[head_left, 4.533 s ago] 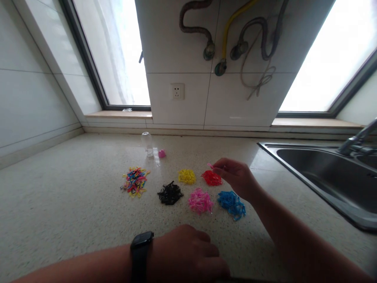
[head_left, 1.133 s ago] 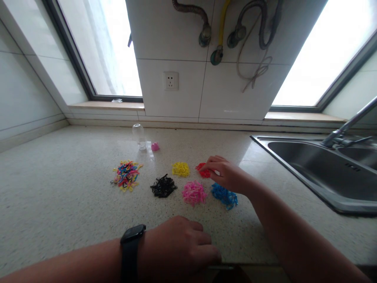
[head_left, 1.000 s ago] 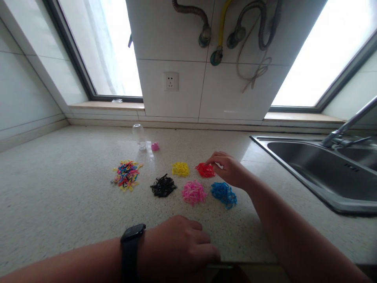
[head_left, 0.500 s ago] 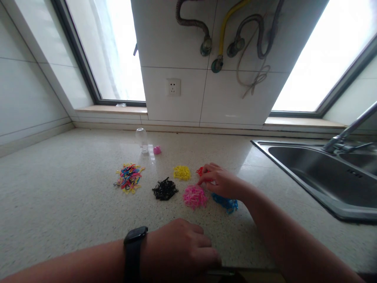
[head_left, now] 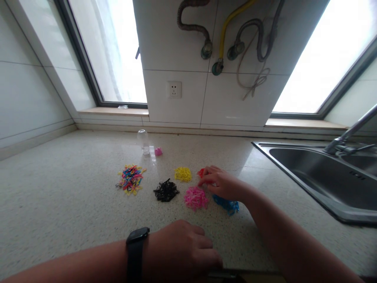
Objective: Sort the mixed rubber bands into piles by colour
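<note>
My right hand (head_left: 222, 182) bends its fingers down over a small pile of red rubber bands (head_left: 201, 172), covering most of it; what its fingertips hold is hidden. Just left of those fingers lies a pile of pink rubber bands (head_left: 196, 197), and blue rubber bands (head_left: 226, 204) show below the wrist. Yellow rubber bands (head_left: 183, 174) and black rubber bands (head_left: 166, 191) form separate piles further left. Close to the counter's front edge rests my left hand (head_left: 184, 249), fingers curled under, palm out of sight, a black watch on the wrist. A mixed-colour pile of rubber bands (head_left: 131, 179) sits at left.
Behind the piles, a clear plastic bottle (head_left: 143, 142) stands upside down beside a pink cap (head_left: 158, 151). A steel sink (head_left: 306, 173) with a faucet (head_left: 338, 142) is set into the counter (head_left: 73, 208) on the right. Hoses and a socket (head_left: 174, 89) are on the wall.
The whole view has shifted slightly, with the scene a little lower. My right hand stays over the red rubber bands with its fingers slightly repositioned; my left hand keeps its place.
</note>
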Demonstrator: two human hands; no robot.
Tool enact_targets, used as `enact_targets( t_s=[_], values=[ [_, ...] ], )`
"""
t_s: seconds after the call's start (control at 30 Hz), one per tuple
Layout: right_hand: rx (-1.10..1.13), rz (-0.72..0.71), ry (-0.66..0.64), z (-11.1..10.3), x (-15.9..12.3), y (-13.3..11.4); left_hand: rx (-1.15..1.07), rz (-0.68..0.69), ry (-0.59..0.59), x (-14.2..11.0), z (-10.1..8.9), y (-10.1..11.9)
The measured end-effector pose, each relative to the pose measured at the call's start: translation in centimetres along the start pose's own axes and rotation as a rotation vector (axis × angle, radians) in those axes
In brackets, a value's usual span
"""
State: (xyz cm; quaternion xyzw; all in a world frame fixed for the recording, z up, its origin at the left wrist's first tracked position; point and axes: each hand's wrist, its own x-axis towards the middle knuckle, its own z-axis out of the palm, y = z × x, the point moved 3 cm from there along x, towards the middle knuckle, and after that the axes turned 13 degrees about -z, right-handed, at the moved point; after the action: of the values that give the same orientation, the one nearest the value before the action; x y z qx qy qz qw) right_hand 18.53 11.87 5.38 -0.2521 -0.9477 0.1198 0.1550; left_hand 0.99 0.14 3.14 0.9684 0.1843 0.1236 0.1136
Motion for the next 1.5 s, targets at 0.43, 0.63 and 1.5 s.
enact_targets(
  t_s=[0.43, 0.63, 1.5],
  values=[
    [-0.042, 0.031, 0.247, -1.5, -0.6, 1.5, 0.013, -0.001, 0.018, 0.0, 0.5, -0.2],
    [-0.054, 0.235, 0.556, -1.8, -2.0, 6.8, 0.003, 0.01, 0.023, -0.1, 0.7, -0.3],
    [0.163, 0.466, 0.491, -0.1, -3.5, 13.7, -0.154, -0.942, 0.099, -14.3, -10.8, -26.1]
  ],
)
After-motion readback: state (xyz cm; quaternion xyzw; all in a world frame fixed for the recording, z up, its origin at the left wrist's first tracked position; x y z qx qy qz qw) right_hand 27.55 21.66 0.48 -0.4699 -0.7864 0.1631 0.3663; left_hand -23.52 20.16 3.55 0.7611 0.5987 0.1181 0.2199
